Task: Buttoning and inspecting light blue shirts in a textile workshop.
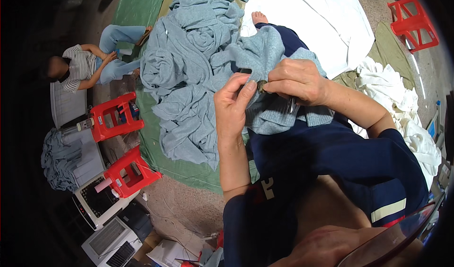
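Note:
A grey-blue knit garment [267, 120] with ribbed edges lies gathered over my lap. My left hand [230, 101] is closed, thumb and forefinger pinching the garment's edge. Against that edge is a small dark round button [261, 86], gripped by the fingertips of my right hand [298, 80]. Below the right palm, a slim shiny metal tool [291, 106] sticks out; its kind is hidden by the fingers. Whether the button is fastened to the knit I cannot tell.
A large heap of similar grey-blue knits [189, 77] covers the green sheet [182, 174] on my left. White knits [390, 92] are piled at right. Red stools [118, 118] stand at left, another red stool [414, 23] at far right. A person [82, 61] sits at far left.

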### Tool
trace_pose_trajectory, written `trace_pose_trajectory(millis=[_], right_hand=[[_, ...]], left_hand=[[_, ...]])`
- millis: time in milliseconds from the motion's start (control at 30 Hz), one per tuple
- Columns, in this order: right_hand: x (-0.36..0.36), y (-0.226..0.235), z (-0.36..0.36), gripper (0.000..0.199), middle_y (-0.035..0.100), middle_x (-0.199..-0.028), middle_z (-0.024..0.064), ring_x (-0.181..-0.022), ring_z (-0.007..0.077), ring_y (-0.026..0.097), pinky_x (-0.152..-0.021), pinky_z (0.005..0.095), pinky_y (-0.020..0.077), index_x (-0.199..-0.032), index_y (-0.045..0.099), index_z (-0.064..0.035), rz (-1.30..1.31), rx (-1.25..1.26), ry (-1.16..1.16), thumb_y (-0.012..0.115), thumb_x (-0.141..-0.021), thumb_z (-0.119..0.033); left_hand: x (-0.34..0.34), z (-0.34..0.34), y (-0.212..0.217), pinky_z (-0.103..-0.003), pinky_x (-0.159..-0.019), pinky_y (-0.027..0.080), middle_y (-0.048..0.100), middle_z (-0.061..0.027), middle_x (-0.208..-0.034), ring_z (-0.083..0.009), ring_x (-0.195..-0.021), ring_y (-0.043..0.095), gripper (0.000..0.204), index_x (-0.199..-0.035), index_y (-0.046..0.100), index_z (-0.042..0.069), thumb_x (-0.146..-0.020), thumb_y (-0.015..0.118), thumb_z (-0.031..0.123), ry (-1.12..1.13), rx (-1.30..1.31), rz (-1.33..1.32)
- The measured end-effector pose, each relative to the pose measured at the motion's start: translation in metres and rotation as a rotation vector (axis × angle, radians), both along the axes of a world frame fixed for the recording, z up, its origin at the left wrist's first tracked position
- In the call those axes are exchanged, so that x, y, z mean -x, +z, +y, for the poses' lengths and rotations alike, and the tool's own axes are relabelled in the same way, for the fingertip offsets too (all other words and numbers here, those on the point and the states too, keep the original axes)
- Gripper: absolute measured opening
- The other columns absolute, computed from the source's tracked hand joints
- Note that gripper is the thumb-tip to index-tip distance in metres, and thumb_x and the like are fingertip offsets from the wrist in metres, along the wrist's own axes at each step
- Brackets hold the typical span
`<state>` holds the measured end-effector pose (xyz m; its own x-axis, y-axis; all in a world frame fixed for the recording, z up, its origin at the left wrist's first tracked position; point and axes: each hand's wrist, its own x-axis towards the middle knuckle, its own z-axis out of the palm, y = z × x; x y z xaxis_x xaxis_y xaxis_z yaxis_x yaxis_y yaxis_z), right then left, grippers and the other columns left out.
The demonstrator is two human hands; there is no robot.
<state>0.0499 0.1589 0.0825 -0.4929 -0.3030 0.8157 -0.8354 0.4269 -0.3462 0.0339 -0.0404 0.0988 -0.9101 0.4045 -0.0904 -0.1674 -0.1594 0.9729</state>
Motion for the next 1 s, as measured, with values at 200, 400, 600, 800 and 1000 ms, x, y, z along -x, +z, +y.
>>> trace_pose_trajectory(millis=[200,400,600,800,1000], right_hand=[[0.001,-0.009,0.001,0.02,0.059,-0.089,0.0069,-0.073,0.0216,0.061,-0.055,0.0305,0.0496,-0.088,0.06,-0.003,-0.163,-0.07,0.093,0.067,-0.07,-0.003],[0.008,0.002,-0.007,0.029,0.061,-0.096,0.0074,-0.075,0.0239,0.063,-0.063,0.0338,0.0507,-0.097,0.055,-0.0056,-0.653,0.137,0.242,0.065,-0.073,0.007],[0.017,-0.016,-0.002,0.025,0.058,-0.08,0.004,-0.068,0.0109,0.057,-0.057,0.028,0.0464,-0.092,0.057,-0.0001,-0.904,0.065,0.209,0.07,-0.072,0.008],[0.014,-0.035,-0.003,0.019,0.057,-0.079,0.0038,-0.067,0.01,0.056,-0.056,0.0267,0.045,-0.085,0.056,0.0011,-0.979,0.14,0.104,0.068,-0.072,0.009],[0.011,-0.037,-0.011,0.026,0.055,-0.087,0.0095,-0.067,0.0231,0.058,-0.055,0.0309,0.0469,-0.094,0.054,-0.0014,-0.517,-0.028,-0.101,0.061,-0.072,0.009]], left_hand=[[-0.005,0.0,0.001,-0.024,-0.076,0.044,0.062,-0.0026,-0.087,-0.0102,-0.082,0.056,0.019,-0.092,0.065,-0.005,-0.076,0.074,-0.001,0.0,0.281,0.302],[-0.006,-0.003,-0.002,-0.026,-0.065,0.047,0.064,-0.0067,-0.083,-0.0127,-0.074,0.059,0.023,-0.092,0.064,-0.002,-0.073,0.077,0.002,-0.037,0.504,0.595],[-0.007,0.002,-0.007,-0.027,-0.057,0.046,0.064,-0.0085,-0.074,-0.017,-0.061,0.059,0.021,-0.09,0.064,0.001,-0.077,0.078,0.01,0.13,0.616,0.606],[0.005,-0.005,-0.03,-0.037,-0.052,0.043,0.056,-0.0096,-0.07,-0.0266,-0.061,0.056,0.02,-0.078,0.057,0.003,-0.078,0.073,0.014,0.0,0.791,0.848],[0.008,0.02,-0.054,-0.037,-0.054,0.044,0.057,-0.0097,-0.07,-0.028,-0.062,0.056,0.009,-0.08,0.059,0.004,-0.076,0.068,0.005,0.356,0.952,1.164]])
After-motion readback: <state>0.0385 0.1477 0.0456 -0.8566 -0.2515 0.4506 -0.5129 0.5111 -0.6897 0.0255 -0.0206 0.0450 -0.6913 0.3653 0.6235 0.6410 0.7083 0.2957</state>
